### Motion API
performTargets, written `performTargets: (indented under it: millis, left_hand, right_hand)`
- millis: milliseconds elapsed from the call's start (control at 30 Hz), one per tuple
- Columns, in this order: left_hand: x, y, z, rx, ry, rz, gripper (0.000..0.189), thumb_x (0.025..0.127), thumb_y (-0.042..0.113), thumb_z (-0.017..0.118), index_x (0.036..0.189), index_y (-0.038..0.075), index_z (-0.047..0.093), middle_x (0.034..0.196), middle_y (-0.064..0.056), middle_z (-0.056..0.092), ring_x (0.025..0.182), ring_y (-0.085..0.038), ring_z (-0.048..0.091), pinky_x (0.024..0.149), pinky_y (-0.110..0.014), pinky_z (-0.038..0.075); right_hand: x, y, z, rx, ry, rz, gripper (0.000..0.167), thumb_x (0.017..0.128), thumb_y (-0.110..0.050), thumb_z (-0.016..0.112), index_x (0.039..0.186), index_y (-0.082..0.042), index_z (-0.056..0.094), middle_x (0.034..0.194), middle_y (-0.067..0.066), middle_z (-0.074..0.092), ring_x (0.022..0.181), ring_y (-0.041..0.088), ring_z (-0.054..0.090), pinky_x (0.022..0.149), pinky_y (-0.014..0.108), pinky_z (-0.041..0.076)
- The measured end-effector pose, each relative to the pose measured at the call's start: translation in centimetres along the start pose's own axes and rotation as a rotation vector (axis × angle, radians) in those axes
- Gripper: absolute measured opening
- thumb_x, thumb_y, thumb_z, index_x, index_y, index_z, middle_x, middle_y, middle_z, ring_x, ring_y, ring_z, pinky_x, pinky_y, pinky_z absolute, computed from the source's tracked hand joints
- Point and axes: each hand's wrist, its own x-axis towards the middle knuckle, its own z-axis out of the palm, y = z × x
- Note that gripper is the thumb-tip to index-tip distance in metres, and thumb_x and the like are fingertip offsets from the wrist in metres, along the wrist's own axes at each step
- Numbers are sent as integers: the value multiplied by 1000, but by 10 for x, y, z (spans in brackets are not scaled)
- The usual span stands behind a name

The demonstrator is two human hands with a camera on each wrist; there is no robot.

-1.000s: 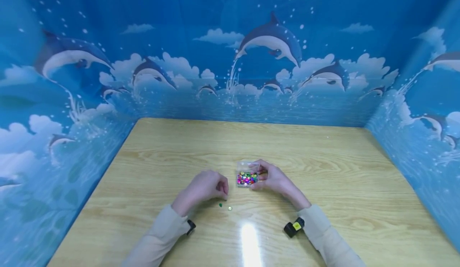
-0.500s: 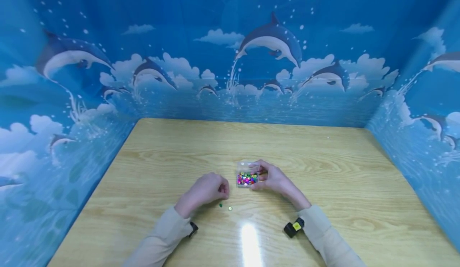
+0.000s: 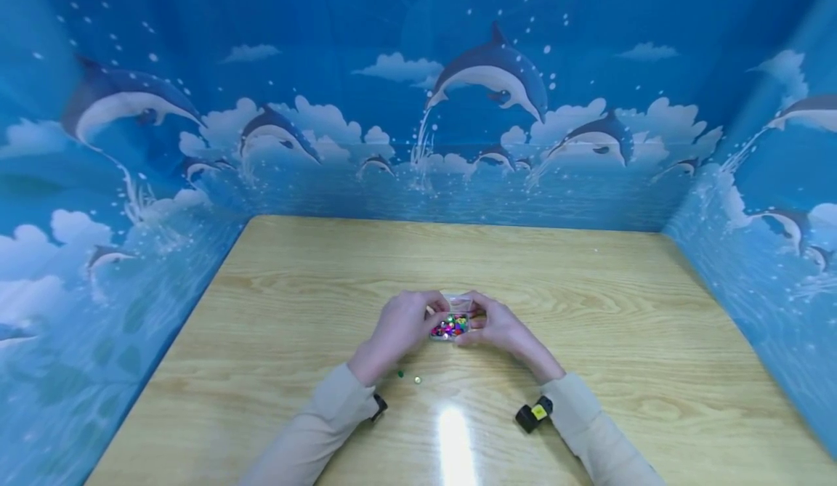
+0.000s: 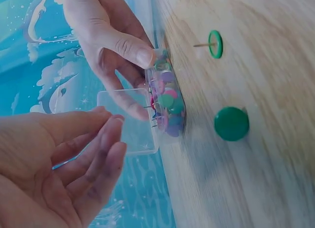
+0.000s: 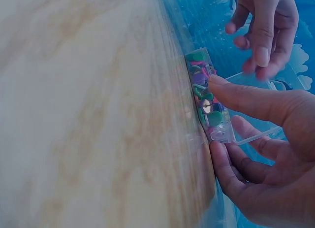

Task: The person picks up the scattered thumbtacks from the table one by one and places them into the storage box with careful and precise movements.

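Observation:
My right hand grips the right end of a small clear plastic box, its thumb on the near side and fingers behind. The box lid stands raised at the back. Colourful thumbtacks fill the box. Over its left side hovers my left hand, with fingers loosely bent and nothing visible between them. On the tabletop in front of the box are two loose green thumbtacks: one thumbtack has its pin showing sideways, while the other thumbtack shows its round head.
The wood-grain table extends around both hands. Blue dolphin-printed cloth borders it at the back and sides. A black wrist device sits at the right cuff, and light glares off the tabletop near the front.
My left hand has moved from beside the loose thumbtacks, right and away, to the box; its fingers have spread a little. My right hand keeps its grip on the box.

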Motion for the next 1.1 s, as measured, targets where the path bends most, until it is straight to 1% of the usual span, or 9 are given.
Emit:
performTargets:
  millis: [100, 233, 333, 500, 633, 733, 833, 933, 1100]
  left_hand:
    - [-1, -2, -1, -16, -18, -24, 8, 89, 15, 78, 98, 15, 76, 86, 2, 75, 65, -6, 63, 54, -15, 49]
    - [-8, -9, -10, -6, -84, -42, 5, 89, 16, 78, 94, 17, 76, 89, 4, 75, 73, -8, 65, 63, -20, 54]
    - [-16, -16, -20, 12, -165, -39, 6, 88, 14, 78, 89, 19, 75, 86, 6, 73, 74, -9, 64, 68, -24, 55]
    - [-31, -25, -32, 1, -328, -25, 10, 87, 15, 79, 83, 19, 71, 78, 9, 67, 69, -5, 58, 66, -22, 54]
    - [-43, -34, -33, -42, -397, 16, 12, 85, 18, 81, 79, 19, 70, 73, 10, 63, 66, -4, 54, 63, -21, 50]
    - [-48, -39, -32, -66, -421, 37, 15, 81, 19, 84, 77, 19, 69, 70, 11, 61, 64, -3, 52, 61, -20, 48]
    - [-51, -42, -30, -63, -420, 43, 17, 79, 19, 85, 75, 19, 69, 68, 13, 60, 63, -2, 50, 61, -20, 46]
    - [-53, -44, -28, -57, -408, 44, 17, 79, 18, 85, 73, 19, 69, 66, 13, 59, 61, -2, 50, 60, -19, 46]
    - [-52, -45, -24, -41, -393, 43, 18, 82, 16, 83, 74, 20, 68, 66, 13, 58, 61, -2, 50, 59, -19, 46]
  right_hand:
    - [0, 0, 1, 5, -5, 0, 65, 73, -4, 89, 130, -12, 62, 118, 14, 58, 98, 24, 60, 85, 34, 58]
    - [0, -1, 1, 21, -5, 8, 68, 71, -3, 89, 132, -12, 61, 117, 14, 57, 96, 23, 61, 84, 33, 59]
    - [1, -1, 0, 19, -5, 6, 68, 71, -3, 89, 132, -11, 61, 117, 15, 57, 95, 23, 61, 83, 33, 59]
    - [1, -2, -1, 1, -1, 10, 67, 70, -3, 89, 131, -11, 61, 117, 14, 57, 95, 23, 60, 83, 33, 58]
    - [0, -1, -1, 1, -6, -1, 67, 71, -2, 89, 131, -9, 60, 117, 16, 56, 95, 24, 60, 83, 33, 58]
    - [0, -1, 0, 3, -11, -7, 66, 72, -2, 88, 131, -8, 60, 117, 17, 56, 95, 24, 60, 81, 31, 58]
    - [0, -1, 0, 0, -8, -4, 66, 72, -2, 89, 131, -8, 60, 116, 16, 56, 94, 23, 59, 79, 29, 57]
    - [0, -1, 0, 0, -11, -4, 66, 72, -2, 88, 131, -8, 60, 117, 16, 56, 94, 23, 59, 79, 28, 57]
    - [1, -1, 0, -1, -12, -6, 67, 72, -2, 88, 132, -8, 60, 117, 16, 56, 95, 23, 59, 81, 29, 57]
